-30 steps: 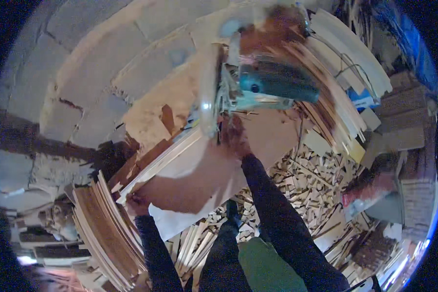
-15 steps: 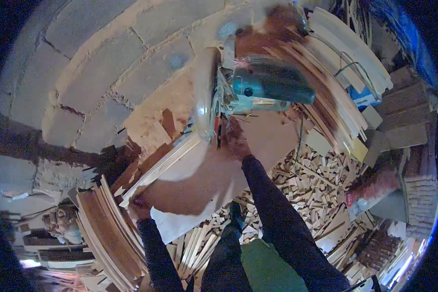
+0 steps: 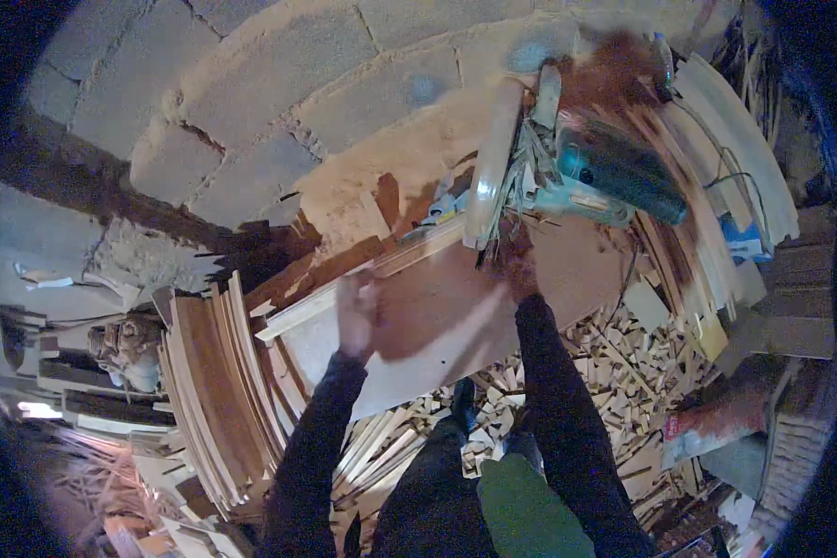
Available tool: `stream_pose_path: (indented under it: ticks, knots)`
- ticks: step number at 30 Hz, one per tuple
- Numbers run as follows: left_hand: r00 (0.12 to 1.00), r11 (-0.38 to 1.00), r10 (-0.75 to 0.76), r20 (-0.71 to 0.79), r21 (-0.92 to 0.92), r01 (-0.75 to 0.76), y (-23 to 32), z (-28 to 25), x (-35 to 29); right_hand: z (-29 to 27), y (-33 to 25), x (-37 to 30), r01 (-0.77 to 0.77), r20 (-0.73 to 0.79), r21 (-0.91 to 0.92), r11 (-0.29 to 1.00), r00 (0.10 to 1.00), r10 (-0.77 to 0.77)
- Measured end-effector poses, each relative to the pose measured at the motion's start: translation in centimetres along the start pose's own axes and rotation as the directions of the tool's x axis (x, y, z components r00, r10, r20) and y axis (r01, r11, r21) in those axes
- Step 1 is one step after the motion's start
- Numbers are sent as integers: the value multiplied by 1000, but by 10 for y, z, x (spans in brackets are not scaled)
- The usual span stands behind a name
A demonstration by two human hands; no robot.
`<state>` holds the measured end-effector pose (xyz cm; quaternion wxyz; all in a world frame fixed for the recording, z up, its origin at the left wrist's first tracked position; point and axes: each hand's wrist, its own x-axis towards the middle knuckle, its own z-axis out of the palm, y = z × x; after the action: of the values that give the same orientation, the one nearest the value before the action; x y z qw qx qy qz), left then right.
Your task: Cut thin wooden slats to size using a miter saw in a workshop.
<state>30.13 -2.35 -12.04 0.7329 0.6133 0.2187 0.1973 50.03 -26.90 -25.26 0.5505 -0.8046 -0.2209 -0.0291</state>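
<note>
A teal-bodied power saw (image 3: 614,181) stands at the back of a pale work board (image 3: 428,372). Wood shavings hang from its rounded guard (image 3: 493,177). Along the board's far edge lies a long, light wooden strip (image 3: 312,312). My left hand (image 3: 356,312) is over the board beside this strip, smeared by motion, so its grip cannot be made out. Just below the guard, my right hand (image 3: 519,265) is low on the board, dark and blurred. Its fingers are largely lost in shadow, and whether they hold anything does not show.
Long boards (image 3: 223,391) are stacked left of the work board, and more planks (image 3: 744,149) lean at the back right. Wood offcuts (image 3: 614,372) cover the floor around my feet. A block wall (image 3: 270,93) rises behind, with sawdust heaped against it.
My left hand has moved from the board's near left corner up and rightward along the strip. The right hand stays by the guard. The whole view has shifted, placing the saw further right.
</note>
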Motion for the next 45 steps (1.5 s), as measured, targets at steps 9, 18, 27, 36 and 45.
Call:
stream_pose_path:
  ticks: [9, 18, 27, 36, 45]
  knots:
    - [685, 75, 257, 681, 693, -717, -19, 37, 72, 1, -72, 16, -232, 2, 805, 546, 921, 388]
    - [657, 248, 310, 687, 609, -753, -37, 50, 88, 8, -24, -37, -87, -207, 635, 767, 938, 278]
    - [653, 211, 358, 667, 623, -753, -34, 37, 92, -9, -147, -204, -560, 185, 696, 450, 745, 641]
    - [668, 207, 311, 676, 638, -742, -57, 16, 101, -119, -121, -257, -682, 92, 398, 613, 695, 713]
    - [675, 83, 360, 644, 699, -711, -51, 50, 87, -147, -101, -302, -527, 37, 699, 483, 701, 712]
